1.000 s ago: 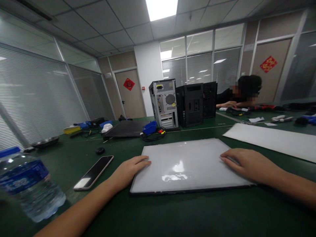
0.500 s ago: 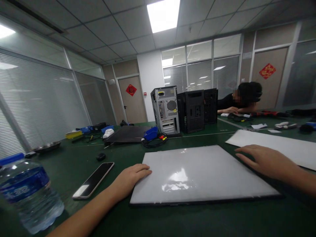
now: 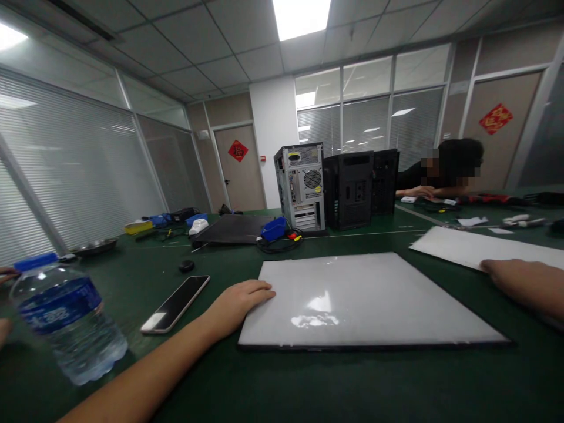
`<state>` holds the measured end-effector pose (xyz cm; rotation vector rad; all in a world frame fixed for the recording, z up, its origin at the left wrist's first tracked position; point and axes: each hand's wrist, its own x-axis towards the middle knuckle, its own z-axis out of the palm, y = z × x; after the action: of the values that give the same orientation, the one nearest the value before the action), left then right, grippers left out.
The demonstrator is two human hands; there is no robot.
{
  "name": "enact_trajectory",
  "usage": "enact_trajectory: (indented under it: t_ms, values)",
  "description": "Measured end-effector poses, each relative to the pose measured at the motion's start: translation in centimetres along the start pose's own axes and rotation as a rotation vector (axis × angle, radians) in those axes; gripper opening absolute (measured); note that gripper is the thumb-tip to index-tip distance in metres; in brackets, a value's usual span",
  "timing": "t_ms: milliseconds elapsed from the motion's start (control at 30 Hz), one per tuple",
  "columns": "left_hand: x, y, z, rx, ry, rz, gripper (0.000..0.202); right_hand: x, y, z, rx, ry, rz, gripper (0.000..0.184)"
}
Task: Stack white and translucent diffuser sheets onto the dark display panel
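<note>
A white, glossy panel with a thin dark rim (image 3: 361, 305) lies flat on the green table in front of me. On its left edge rests my left hand (image 3: 240, 302), fingers stretched out over the surface, holding nothing up. Off to the right, my right hand (image 3: 524, 285) is at the near edge of a second white sheet (image 3: 462, 247). It appears to touch that sheet, but its fingers are mostly hidden behind the back of the hand, so I cannot see whether they grip it.
Left of the panel are a smartphone (image 3: 176, 304), a water bottle (image 3: 66, 320) and a round black cap (image 3: 187, 266). Behind stand an open computer tower (image 3: 304, 188) and black cases (image 3: 352, 191). Someone's hand (image 3: 7, 274) shows at far left; another person (image 3: 453, 167) leans at back right.
My right hand has moved right, from above the panel's right edge to the second sheet. My left hand stays on the panel. The view has shifted slightly, and another person's hand appears at far left.
</note>
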<state>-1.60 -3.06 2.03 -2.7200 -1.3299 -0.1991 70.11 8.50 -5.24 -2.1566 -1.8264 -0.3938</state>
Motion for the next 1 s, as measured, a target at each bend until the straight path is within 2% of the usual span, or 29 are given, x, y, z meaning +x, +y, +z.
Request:
enact_trajectory:
  t_ms: [133, 267, 333, 433, 500, 567, 700, 800, 900, 1000]
  values:
    - [0.1, 0.2, -0.2, -0.006, 0.002, -0.001, 0.046, -1.5, -3.3, -2.3, -0.075, -0.057, -0.087, 0.042]
    - [0.0, 0.2, -0.2, -0.008, 0.001, -0.002, 0.045, -4.1, -8.8, -6.1, -0.085, -0.034, -0.250, 0.042]
    - [0.0, 0.2, -0.1, -0.007, 0.001, -0.003, 0.046, -5.7, -11.8, -7.9, 0.034, -0.039, -0.409, 0.043]
    - [-0.1, 0.1, -0.1, -0.006, 0.004, -0.004, 0.046, -7.5, -14.7, -9.5, 0.308, -0.203, -0.616, 0.043]
    - [-0.1, 0.1, -0.1, -0.007, 0.004, -0.006, 0.046, -8.0, -15.4, -9.9, 0.411, -0.244, -0.644, 0.044]
    - [0.0, 0.1, -0.1, -0.007, 0.000, -0.007, 0.046, -7.8, -15.2, -9.9, 0.410, -0.212, -0.623, 0.046]
    - [0.1, 0.1, -0.1, -0.001, -0.003, -0.004, 0.046, -6.7, -13.8, -9.0, 0.195, -0.143, -0.510, 0.053]
    - [0.1, 0.2, -0.1, -0.004, -0.008, -0.004, 0.046, -6.1, -13.1, -8.1, 0.123, -0.183, -0.439, 0.059]
    - [0.2, 0.2, -0.2, -0.011, -0.015, -0.004, 0.046, -6.2, -13.4, -7.8, 0.222, -0.237, -0.440, 0.059]
    - [0.2, 0.2, -0.2, -0.012, -0.017, -0.013, 0.046, -6.8, -14.3, -8.4, 0.392, -0.270, -0.501, 0.054]
